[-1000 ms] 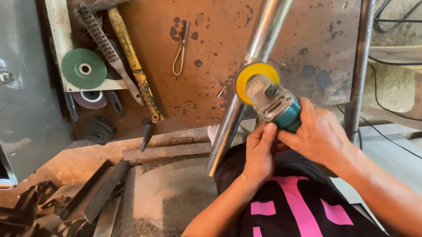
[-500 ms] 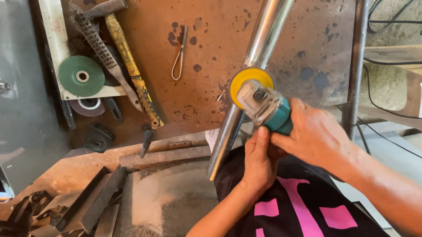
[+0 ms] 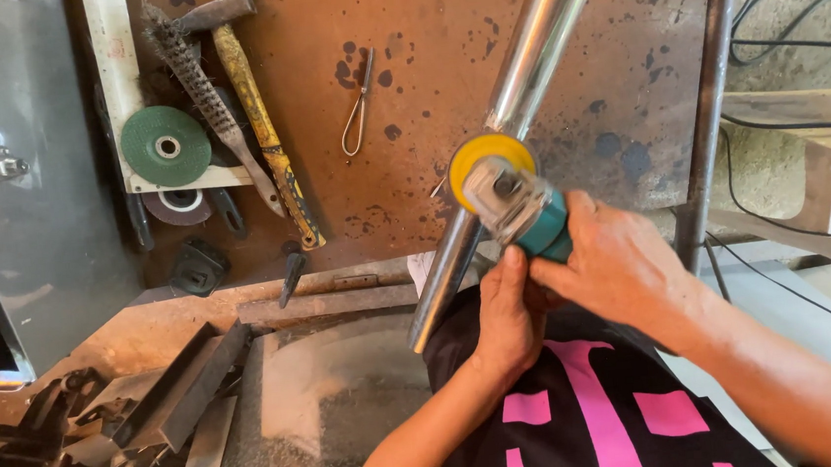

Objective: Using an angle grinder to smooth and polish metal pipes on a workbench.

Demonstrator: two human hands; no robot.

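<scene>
A shiny steel tube slants from the top of the view down to the middle. Against it rests the yellow disc of a teal angle grinder. My right hand grips the grinder's body from the right. Under the grinder's head is my left hand, fingers curled and touching its underside. Below both arms lies a black cloth with pink marks.
A rusty steel panel stands behind. On its left lean a hammer, a wire brush and a green grinding disc. Scrap steel bars lie at lower left. A thin post and cables are at right.
The view has shifted slightly. The grinder's yellow disc and both hands have stayed on the tube at nearly the same spot.
</scene>
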